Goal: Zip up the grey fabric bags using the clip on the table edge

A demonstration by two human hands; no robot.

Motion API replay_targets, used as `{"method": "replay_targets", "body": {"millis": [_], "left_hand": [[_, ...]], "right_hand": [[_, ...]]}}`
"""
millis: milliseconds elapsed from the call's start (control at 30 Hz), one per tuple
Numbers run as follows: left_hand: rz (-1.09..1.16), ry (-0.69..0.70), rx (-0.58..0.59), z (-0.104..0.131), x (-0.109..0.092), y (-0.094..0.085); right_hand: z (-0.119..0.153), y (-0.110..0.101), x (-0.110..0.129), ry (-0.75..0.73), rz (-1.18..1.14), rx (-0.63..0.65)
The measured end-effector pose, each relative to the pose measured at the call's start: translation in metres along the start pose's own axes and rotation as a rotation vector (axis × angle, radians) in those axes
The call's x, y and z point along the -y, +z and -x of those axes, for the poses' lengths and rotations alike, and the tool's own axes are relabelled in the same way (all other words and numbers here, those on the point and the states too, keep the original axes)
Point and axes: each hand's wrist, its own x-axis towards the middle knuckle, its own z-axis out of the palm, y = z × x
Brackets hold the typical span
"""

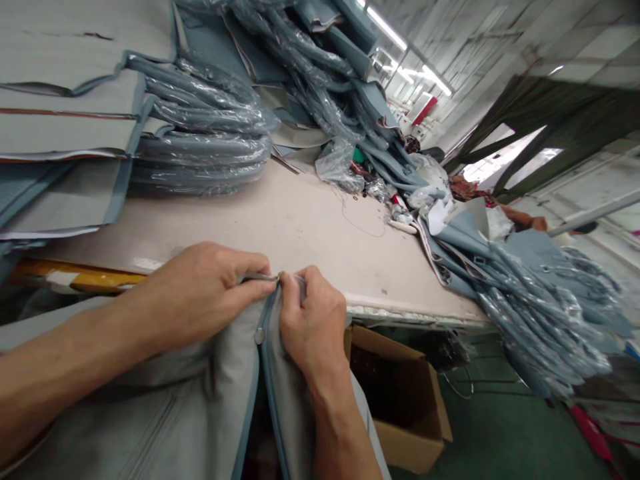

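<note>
Head view: left hand (200, 293) pinching grey fabric (200, 407); lower fabric cut off.

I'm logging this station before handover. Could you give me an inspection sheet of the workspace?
Surface: pale tabletop, a thin loose thread on it.
Job's things: grey fabric with blue edging, at the near edge.
Clutter: plastic-wrapped bundles at left, far side and right.
Grippers: bare hands; left hand and right hand pinch the fabric.
Cables: thin loop below the table; cannot tell if cable.
Surroundings: open cardboard box, green floor, lit ceiling lamps.
</note>
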Motion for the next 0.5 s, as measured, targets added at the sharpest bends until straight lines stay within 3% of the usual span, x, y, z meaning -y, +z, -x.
{"method": "replay_targets", "body": {"millis": [100, 200, 300, 400, 500], "left_hand": [[0.000, 0.004, 0.024, -0.024, 0.003, -0.008], [0.099, -0.030, 0.042, -0.033, 0.010, -0.007], [0.226, -0.068, 0.069, -0.027, 0.015, -0.005], [0.281, -0.095, 0.198, -0.013, 0.013, -0.005], [0.310, -0.100, 0.288, 0.007, 0.002, -0.005]], "right_hand": [[-0.022, -0.001, 0.007, 0.144, 0.154, 0.057], [-0.027, -0.002, 0.010, 0.213, 0.173, 0.075], [-0.019, -0.003, 0.010, 0.170, 0.067, 0.051], [-0.005, -0.007, 0.007, 0.091, -0.098, 0.047], [0.012, -0.025, 0.000, 0.071, -0.352, 0.093]]}}
